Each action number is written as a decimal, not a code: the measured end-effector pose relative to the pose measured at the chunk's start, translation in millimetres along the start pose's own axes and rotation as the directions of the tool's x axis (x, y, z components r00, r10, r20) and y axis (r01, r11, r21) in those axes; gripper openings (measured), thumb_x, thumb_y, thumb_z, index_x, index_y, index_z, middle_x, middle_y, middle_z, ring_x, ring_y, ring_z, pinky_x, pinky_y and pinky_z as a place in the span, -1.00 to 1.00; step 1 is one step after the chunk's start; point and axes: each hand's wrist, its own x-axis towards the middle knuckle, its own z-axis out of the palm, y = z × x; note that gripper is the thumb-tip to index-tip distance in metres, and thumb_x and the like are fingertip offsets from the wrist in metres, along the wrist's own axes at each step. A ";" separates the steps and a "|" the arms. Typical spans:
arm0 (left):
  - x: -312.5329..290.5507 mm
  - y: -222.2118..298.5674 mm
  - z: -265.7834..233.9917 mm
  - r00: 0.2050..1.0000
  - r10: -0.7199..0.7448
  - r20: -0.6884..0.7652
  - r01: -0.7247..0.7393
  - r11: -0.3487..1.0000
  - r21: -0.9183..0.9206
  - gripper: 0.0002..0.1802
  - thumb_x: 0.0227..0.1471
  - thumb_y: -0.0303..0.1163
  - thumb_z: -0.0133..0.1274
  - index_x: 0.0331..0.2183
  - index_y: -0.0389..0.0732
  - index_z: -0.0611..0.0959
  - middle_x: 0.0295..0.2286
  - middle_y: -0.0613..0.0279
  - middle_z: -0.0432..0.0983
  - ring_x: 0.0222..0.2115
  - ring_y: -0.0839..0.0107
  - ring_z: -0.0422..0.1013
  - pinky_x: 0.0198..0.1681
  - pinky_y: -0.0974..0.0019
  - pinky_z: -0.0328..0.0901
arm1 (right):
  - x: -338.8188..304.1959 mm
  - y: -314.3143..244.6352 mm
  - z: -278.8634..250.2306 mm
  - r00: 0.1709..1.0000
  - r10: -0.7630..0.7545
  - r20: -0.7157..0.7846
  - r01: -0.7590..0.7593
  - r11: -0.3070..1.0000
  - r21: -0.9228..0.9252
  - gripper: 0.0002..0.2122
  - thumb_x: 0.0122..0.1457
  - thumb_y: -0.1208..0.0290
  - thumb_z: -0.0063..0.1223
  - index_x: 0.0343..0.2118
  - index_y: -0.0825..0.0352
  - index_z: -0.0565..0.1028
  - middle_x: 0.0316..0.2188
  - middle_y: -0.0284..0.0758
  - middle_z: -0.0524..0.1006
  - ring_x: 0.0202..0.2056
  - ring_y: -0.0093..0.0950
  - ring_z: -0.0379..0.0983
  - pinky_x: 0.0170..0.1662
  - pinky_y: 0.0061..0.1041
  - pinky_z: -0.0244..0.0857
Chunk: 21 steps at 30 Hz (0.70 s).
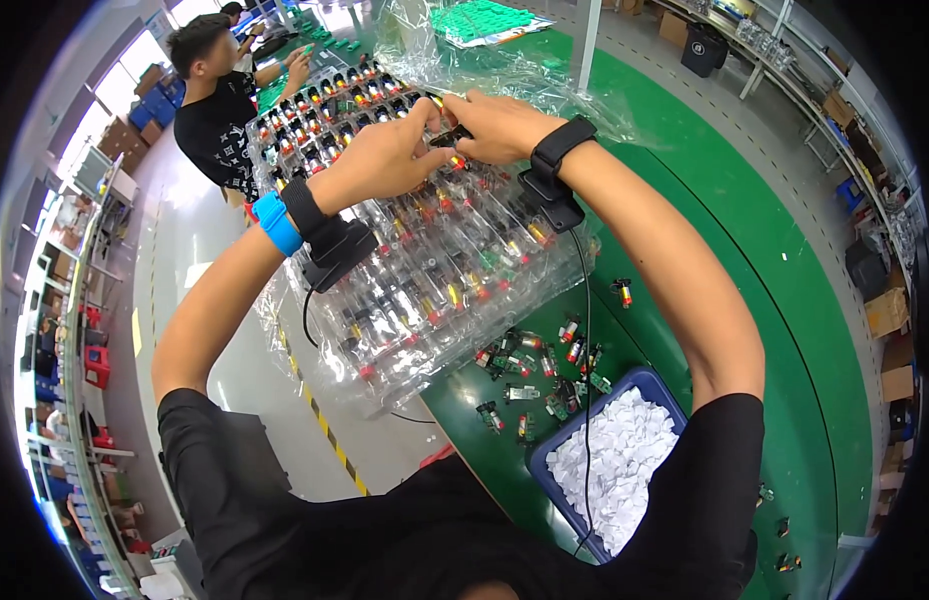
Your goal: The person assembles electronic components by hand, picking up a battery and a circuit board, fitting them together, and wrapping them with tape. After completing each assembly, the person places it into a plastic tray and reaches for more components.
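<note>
Black short-sleeved shirt (414,540): nearest the camera; both forearms reach forward from its sleeves.
Left hand (384,155): above the tray rows, thumb and forefinger curved toward the right hand.
Right hand (499,125): facing the left, fingertips bent inward; the two likely meet so that both can steady one small piece.
Small dark component (453,134): between the two sets of fingertips, over the tray, partly hidden; whether either hand pinches it or only touches it cannot be told.
Clear moulded plastic tray stack (439,362): beneath the hands, presumably set there for reach; its pockets appear to keep the black, red and yellow cylindrical parts (454,294) separated.
Glossy green tabletop (674,300): bears loose wired assemblies (524,393) beside the stack.
Blue rectangular plastic bin (540,462): near the right elbow; its walls contain white paper-like scraps (619,460).
Black wrist straps (304,208): one per wrist, apparently securing black modules (339,255).
</note>
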 end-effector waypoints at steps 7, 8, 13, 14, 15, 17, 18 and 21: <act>2.0 21.9 -6.2 0.922 -0.296 0.249 0.367 0.873 -0.320 -0.44 0.18 -0.03 0.12 0.02 -0.20 0.36 -0.47 0.18 0.53 -0.58 0.44 0.48 -0.63 0.38 0.34 | 9.4 5.2 0.1 0.984 0.024 0.174 -0.027 1.000 0.016 -0.57 0.15 0.25 0.13 0.00 0.37 0.31 -0.22 -0.03 0.56 -0.09 -0.02 0.49 -0.06 -0.08 0.35; 2.1 21.2 -5.5 0.921 -0.296 0.254 0.371 0.866 -0.335 -0.43 0.18 -0.02 0.12 0.02 -0.21 0.37 -0.47 0.20 0.53 -0.59 0.50 0.47 -0.67 0.42 0.33 | 8.6 8.2 1.2 0.984 0.025 0.175 -0.028 1.000 0.015 -0.57 0.15 0.25 0.13 0.00 0.37 0.31 -0.22 -0.03 0.56 -0.09 -0.02 0.49 -0.06 -0.08 0.35; 0.5 23.8 -8.9 0.905 -0.330 0.268 0.411 0.837 -0.360 -0.46 0.18 -0.05 0.12 0.03 -0.18 0.40 -0.47 0.21 0.54 -0.55 0.48 0.48 -0.57 0.40 0.35 | -8.7 18.2 -2.0 0.995 -0.094 -0.037 0.099 0.982 0.161 -0.64 0.15 0.33 0.19 -0.07 0.25 0.30 -0.34 -0.14 0.57 -0.32 -0.16 0.54 -0.25 -0.15 0.33; -0.7 11.8 -1.2 0.949 -0.247 0.198 0.300 0.899 -0.319 -0.47 0.18 -0.06 0.12 0.03 -0.18 0.41 -0.49 0.20 0.54 -0.53 0.45 0.50 -0.54 0.37 0.35 | -12.3 19.0 -4.3 0.996 -0.076 -0.038 0.082 0.974 0.212 -0.64 0.13 0.34 0.22 -0.08 0.23 0.32 -0.38 -0.17 0.57 -0.37 -0.21 0.54 -0.27 -0.20 0.34; -1.9 8.4 0.3 0.979 -0.154 0.133 0.185 0.946 -0.265 -0.48 0.18 -0.06 0.12 0.03 -0.17 0.42 -0.51 0.19 0.55 -0.51 0.43 0.52 -0.51 0.34 0.35 | -15.0 18.3 -6.2 0.998 -0.056 -0.041 0.065 0.962 0.264 -0.64 0.12 0.36 0.25 -0.09 0.22 0.33 -0.43 -0.20 0.57 -0.42 -0.26 0.54 -0.30 -0.24 0.35; -1.1 4.6 1.9 0.995 -0.052 0.080 0.067 0.978 -0.196 -0.48 0.18 -0.06 0.12 0.03 -0.17 0.43 -0.52 0.18 0.55 -0.49 0.40 0.54 -0.48 0.32 0.35 | -19.5 19.5 -6.4 0.996 -0.048 -0.081 0.070 0.951 0.301 -0.65 0.12 0.38 0.25 -0.09 0.20 0.34 -0.45 -0.23 0.56 -0.44 -0.34 0.54 -0.33 -0.30 0.35; -0.3 3.1 2.4 0.991 -0.069 0.113 0.093 0.972 -0.217 -0.53 0.20 -0.10 0.11 0.01 -0.16 0.43 -0.51 0.21 0.55 -0.47 0.45 0.51 -0.46 0.36 0.33 | -22.3 20.3 -6.2 0.992 -0.040 -0.116 0.077 0.939 0.335 -0.65 0.11 0.40 0.26 -0.09 0.19 0.35 -0.46 -0.26 0.56 -0.47 -0.41 0.53 -0.36 -0.36 0.35; 0.3 8.0 -1.2 0.974 -0.097 0.203 0.148 0.957 -0.251 -0.62 0.24 -0.18 0.07 -0.01 -0.15 0.44 -0.49 0.27 0.55 -0.45 0.54 0.47 -0.41 0.43 0.29 | -35.6 21.8 -8.4 0.975 0.004 -0.221 0.097 0.891 0.443 -0.66 0.11 0.44 0.27 -0.09 0.18 0.38 -0.49 -0.32 0.55 -0.48 -0.53 0.51 -0.40 -0.47 0.34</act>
